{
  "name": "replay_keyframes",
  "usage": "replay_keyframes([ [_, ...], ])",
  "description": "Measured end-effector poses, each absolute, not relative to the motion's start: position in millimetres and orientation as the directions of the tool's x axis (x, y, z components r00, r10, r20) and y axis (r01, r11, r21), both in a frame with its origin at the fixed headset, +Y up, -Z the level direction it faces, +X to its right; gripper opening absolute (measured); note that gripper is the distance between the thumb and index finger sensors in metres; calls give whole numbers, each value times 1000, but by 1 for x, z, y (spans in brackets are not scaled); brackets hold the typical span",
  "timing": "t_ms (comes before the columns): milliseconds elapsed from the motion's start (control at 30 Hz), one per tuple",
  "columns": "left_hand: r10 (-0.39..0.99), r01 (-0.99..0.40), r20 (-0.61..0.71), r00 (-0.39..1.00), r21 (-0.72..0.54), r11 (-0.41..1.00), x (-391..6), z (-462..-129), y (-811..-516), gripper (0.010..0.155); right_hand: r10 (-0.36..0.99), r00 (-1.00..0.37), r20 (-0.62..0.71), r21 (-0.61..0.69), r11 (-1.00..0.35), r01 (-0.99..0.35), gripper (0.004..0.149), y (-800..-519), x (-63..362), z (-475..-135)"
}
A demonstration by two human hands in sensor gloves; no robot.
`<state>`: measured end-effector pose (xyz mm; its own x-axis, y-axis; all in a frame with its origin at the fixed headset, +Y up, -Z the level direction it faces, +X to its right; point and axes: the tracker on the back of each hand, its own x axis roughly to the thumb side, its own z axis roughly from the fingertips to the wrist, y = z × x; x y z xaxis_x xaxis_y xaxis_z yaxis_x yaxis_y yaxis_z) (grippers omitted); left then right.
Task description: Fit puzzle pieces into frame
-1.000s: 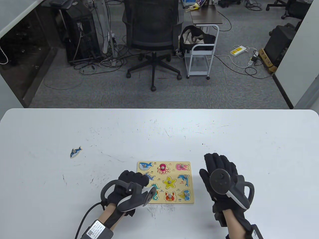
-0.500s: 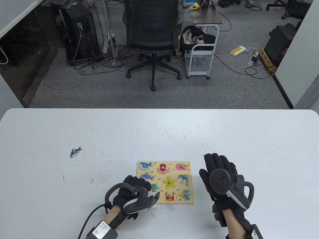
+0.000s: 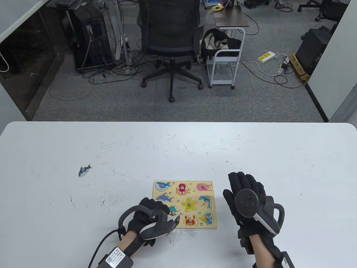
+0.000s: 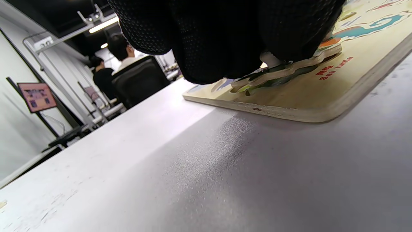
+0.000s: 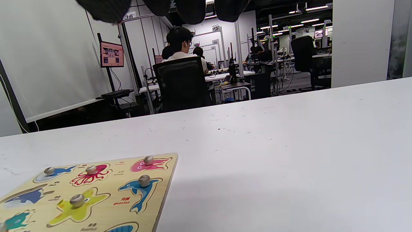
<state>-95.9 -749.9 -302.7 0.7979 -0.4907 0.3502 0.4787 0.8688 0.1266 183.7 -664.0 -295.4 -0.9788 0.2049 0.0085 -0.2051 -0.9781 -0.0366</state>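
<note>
White table bears puzzle frame; left hand pinches turtle piece, right hand flat.

Left hand covers the near-left corner of the puzzle frame in the table view. In the left wrist view its fingers hide most of the piece beneath them; the animal cannot be identified. Both forearms are cropped at the bottom edge.
</note>
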Motion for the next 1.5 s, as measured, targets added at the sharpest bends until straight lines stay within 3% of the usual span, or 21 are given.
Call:
replay_keyframes([
  [1267,-468,464,350,812,100,880,-99,-304,-752,48,215,-977,10,-26,-976,-215,65,-664,185,-296],
  [1500,-404,403,261,877,60,913,-124,-313,-720,53,229,-973,16,-34,-973,-230,65,-662,187,-295],
])
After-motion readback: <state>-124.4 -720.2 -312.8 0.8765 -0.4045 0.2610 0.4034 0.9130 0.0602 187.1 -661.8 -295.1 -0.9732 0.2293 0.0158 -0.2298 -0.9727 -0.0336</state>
